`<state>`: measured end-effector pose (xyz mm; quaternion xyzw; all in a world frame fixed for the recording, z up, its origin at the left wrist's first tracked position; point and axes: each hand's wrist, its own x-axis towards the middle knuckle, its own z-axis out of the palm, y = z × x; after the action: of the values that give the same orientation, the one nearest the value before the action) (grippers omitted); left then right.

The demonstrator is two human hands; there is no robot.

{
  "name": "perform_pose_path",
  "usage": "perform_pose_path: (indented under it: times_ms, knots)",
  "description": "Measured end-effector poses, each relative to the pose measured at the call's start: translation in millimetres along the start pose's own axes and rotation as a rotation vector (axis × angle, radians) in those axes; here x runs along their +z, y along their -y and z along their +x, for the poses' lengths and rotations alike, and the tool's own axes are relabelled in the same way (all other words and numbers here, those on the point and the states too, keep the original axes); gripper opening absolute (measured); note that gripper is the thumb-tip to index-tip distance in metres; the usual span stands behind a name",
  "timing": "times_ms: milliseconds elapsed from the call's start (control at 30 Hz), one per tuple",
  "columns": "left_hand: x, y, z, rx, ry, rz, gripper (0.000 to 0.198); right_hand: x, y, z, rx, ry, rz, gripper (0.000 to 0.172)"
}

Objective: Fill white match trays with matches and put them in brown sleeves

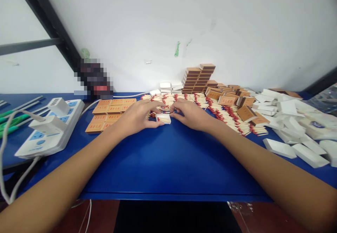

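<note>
A small white matchbox tray (pixel 163 119) with some matches in it is held between the thumb and fingers of my left hand (pixel 142 115), just above or on the blue table. My right hand (pixel 188 113) is at the tray's right end, its thumb and fingertips drawn together; whatever they may pinch is too small to make out. Right behind both hands lies a wide spread of loose red-tipped matches (pixel 229 115), partly hidden by my fingers. Beside my left hand, finished-looking orange matchboxes (pixel 114 109) lie in rows.
Brown matchbox sleeves (pixel 197 80) are stacked against the wall, with more sleeves (pixel 246 112) strewn over the matches. White trays (pixel 280 148) pile up at right beside a soft white packet (pixel 319 124). A white power strip (pixel 52 134) with plugs and cables lies at left on the blue table (pixel 173 166).
</note>
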<state>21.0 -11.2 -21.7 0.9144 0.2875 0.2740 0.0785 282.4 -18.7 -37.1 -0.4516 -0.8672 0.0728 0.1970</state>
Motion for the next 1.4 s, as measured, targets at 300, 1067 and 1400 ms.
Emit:
perform_pose_path:
  times_ms: [300, 1067, 1400]
  knots:
    - [2.5, -2.6, -0.8, -0.009, 0.068, -0.053, 0.046, 8.2, -3.6, 5.1, 0.014, -0.005, 0.023, 0.009]
    - [-0.5, -4.6, 0.6, -0.046, 0.117, -0.01, 0.055, 5.1, -11.1, 5.2, 0.028, 0.016, -0.011, 0.007]
    - [-0.8, -5.7, 0.1, -0.059, 0.114, 0.009, 0.057, 8.0, -12.5, 6.6, 0.022, 0.016, -0.006, 0.007]
